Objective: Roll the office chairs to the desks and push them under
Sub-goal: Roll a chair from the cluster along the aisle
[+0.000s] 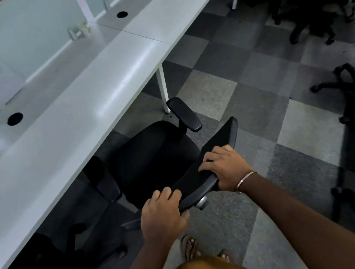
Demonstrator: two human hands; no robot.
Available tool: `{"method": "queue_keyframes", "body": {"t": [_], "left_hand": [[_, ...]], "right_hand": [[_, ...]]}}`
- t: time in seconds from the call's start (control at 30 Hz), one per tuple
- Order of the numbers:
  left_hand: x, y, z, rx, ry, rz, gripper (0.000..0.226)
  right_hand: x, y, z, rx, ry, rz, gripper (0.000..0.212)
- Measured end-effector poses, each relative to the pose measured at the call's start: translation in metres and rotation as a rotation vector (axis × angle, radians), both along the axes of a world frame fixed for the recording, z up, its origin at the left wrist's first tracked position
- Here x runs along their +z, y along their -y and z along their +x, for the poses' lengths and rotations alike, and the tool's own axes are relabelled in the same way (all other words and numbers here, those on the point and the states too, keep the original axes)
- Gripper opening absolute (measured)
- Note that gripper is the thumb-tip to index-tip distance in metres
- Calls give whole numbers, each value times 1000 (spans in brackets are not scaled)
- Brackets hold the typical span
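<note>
Both hands, left (161, 216) and right (226, 168), grip chair backrest (212, 152); seat partly under desk (71, 118).

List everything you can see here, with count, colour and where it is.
office chair: one, black, front of seat under the desk edge, backrest held
desks: two, white, joined in a row, left and top
cable holes: two, black, in the desktops
divider panel: one, pale frosted, behind the desks
other chairs: several, dark, right side and lower left
floor: grey chequered carpet tiles
bracelet: one, silver, right wrist
left hand: grips backrest's top edge
right hand: grips backrest's top edge
</note>
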State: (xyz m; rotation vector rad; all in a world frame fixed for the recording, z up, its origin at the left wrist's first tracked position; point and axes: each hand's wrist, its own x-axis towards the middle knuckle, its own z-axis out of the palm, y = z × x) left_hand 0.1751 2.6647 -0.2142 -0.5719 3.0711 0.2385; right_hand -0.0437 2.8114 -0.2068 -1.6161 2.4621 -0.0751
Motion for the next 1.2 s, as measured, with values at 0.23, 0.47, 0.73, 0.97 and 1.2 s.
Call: {"method": "queue_keyframes", "body": {"t": [0.23,0.47,0.73,0.97,1.2], "left_hand": [[-7,67,-39,-112,-7,-49,35],[-4,129,-86,-86,23,-82,42],[-5,165,-168,-2,3,-66,42],[-5,179,-252,74,21,-81,41],[0,225,-256,44,125,28,44]], "right_hand": [[-6,57,-27,-34,29,-10,54],[-12,112,-69,-77,39,-4,51],[-15,157,-156,-55,38,-43,52],[-7,192,-249,30,3,47,54],[-17,202,-268,144,5,-62,49]]}}
